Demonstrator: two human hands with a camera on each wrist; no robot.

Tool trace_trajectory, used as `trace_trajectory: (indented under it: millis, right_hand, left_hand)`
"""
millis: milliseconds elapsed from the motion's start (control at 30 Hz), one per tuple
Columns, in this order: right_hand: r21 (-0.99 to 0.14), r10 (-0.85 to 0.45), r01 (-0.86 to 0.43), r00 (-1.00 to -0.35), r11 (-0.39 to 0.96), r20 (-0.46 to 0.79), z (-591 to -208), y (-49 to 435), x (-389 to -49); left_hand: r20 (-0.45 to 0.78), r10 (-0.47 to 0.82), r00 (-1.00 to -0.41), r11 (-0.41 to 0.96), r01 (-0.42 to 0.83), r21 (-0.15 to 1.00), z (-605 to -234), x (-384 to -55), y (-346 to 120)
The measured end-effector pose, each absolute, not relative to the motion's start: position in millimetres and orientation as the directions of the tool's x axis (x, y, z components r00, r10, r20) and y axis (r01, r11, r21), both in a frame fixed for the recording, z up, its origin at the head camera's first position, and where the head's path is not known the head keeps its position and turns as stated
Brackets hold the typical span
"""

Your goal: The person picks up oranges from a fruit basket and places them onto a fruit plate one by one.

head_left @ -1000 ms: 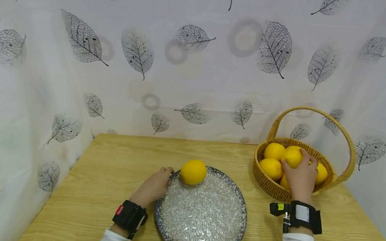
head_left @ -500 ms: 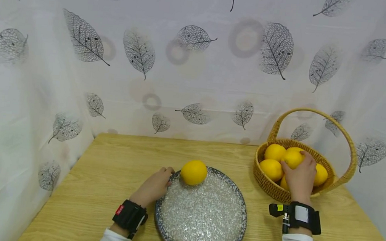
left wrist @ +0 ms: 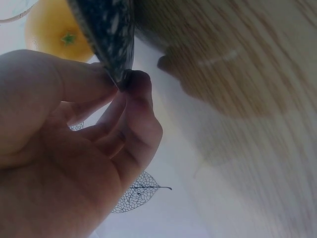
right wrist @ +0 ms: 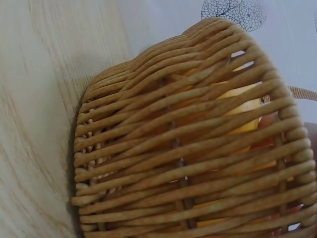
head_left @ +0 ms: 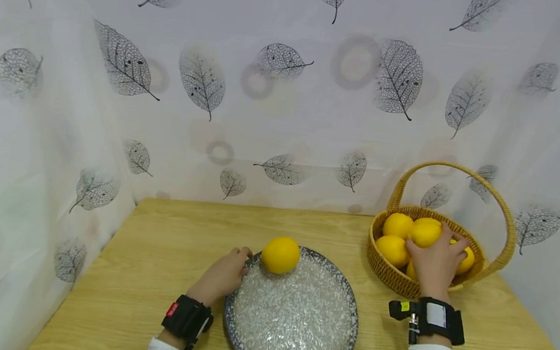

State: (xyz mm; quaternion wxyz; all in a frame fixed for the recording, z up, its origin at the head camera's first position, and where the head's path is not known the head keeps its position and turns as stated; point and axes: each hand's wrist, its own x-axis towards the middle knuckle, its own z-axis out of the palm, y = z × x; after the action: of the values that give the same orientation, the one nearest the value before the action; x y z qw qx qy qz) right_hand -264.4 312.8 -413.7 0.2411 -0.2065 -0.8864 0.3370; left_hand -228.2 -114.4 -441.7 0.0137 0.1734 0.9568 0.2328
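My left hand point(head_left: 221, 277) pinches the upper left rim of a round speckled grey plate point(head_left: 297, 315) with a dark edge. In the left wrist view, thumb and fingertips meet on the plate's rim point(left wrist: 111, 37). A yellow orange point(head_left: 280, 255) sits on the plate close to those fingers; its green stem end shows in the left wrist view. Over at the right, my right hand point(head_left: 436, 265) reaches into a wicker basket point(head_left: 391, 278), thumb and fingers around an orange point(head_left: 425, 233) on top. The basket's woven side hides most of this grip in the right wrist view.
Several more oranges point(head_left: 392, 250) lie in the basket around the right hand. A tall arched handle point(head_left: 460, 167) rises over the basket. Behind the wooden table point(head_left: 181, 222) hangs a white curtain point(head_left: 304, 121) printed with leaves.
The head view has tilted slightly, so everything sits a little lower. The right hand's fingers have shifted slightly on the orange in the basket. The left hand stays on the plate's rim.
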Motion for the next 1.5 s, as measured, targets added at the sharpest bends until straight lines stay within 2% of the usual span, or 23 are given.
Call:
trace_trajectory:
  millis: [233, 667, 1133, 1500]
  right_hand:
    - [-0.716, 0.544, 0.192, -0.784, 0.671, 0.299, -411, 311, -265]
    - [-0.67, 0.512, 0.188, -0.795, 0.718, 0.325, -412, 311, -261]
    - [-0.676, 0.495, 0.161, -0.801, 0.72, 0.336, -393, 314, -256]
    - [-0.708, 0.482, 0.157, -0.829, 0.689, 0.284, -375, 309, -246]
  left_hand:
    - [0.051, 0.326, -0.944, 0.835, 0.313, 0.453, -441, -229, -113]
    - [0.042, 0.331, -0.943, 0.835, 0.314, 0.451, -445, -229, -115]
    - [0.028, 0.327, -0.945, 0.836, 0.303, 0.457, -444, -229, -115]
    - [0.033, 0.334, -0.942, 0.832, 0.311, 0.459, -444, -231, -116]
